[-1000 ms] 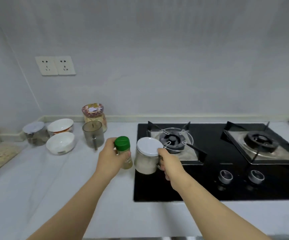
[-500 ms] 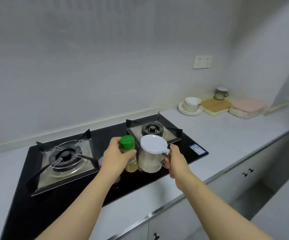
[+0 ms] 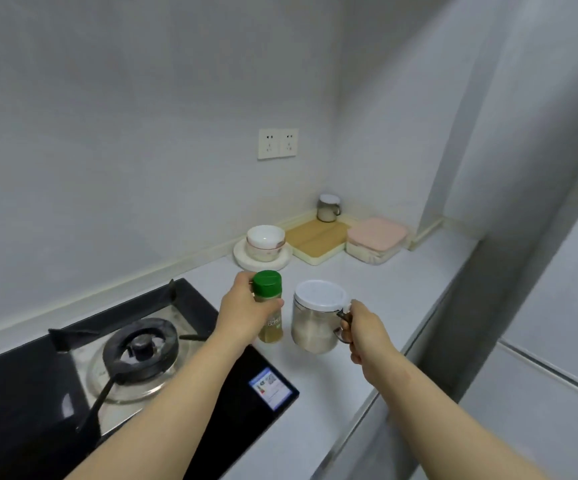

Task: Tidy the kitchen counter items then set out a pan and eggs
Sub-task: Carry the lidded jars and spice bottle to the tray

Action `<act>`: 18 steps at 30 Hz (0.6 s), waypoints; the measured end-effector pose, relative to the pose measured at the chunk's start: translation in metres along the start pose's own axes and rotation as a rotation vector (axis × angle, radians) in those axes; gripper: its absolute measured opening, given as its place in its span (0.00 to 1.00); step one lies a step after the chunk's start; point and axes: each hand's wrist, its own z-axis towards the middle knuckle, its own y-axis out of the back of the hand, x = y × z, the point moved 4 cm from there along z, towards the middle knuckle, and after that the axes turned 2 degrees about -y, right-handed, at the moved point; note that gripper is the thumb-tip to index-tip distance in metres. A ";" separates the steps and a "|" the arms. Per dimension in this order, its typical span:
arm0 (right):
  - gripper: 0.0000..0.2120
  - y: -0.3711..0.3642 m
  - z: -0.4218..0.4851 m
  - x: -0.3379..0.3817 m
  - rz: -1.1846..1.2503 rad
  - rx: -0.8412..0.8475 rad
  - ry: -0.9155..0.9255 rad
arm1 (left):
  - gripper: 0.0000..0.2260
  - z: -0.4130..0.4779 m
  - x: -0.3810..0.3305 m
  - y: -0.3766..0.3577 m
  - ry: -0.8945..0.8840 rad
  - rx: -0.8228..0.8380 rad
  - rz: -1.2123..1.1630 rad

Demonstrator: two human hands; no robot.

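Observation:
My left hand (image 3: 242, 311) grips a small spice bottle (image 3: 270, 320) with a green cap, held upright above the counter just past the hob's right edge. My right hand (image 3: 367, 332) holds the handle of a clear jar with a white lid (image 3: 315, 317), white grains inside, carried beside the bottle. Both are in the air over the white counter (image 3: 377, 271). No pan or eggs are in view.
A black gas hob (image 3: 38, 393) with a burner (image 3: 141, 348) lies at lower left. In the far corner stand stacked white bowls on a plate (image 3: 266, 241), a wooden board (image 3: 318, 239), a pink-lidded box (image 3: 375, 239) and a small lidded jar (image 3: 329, 207). The counter's front edge runs at right.
I have turned and moved right along the counter, carrying the bottle and jar from over the hob to the counter beyond it. The corner items are now nearer.

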 end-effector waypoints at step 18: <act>0.22 0.056 0.319 0.111 0.061 0.036 0.063 | 0.17 0.261 -0.022 -0.172 0.069 -0.064 0.011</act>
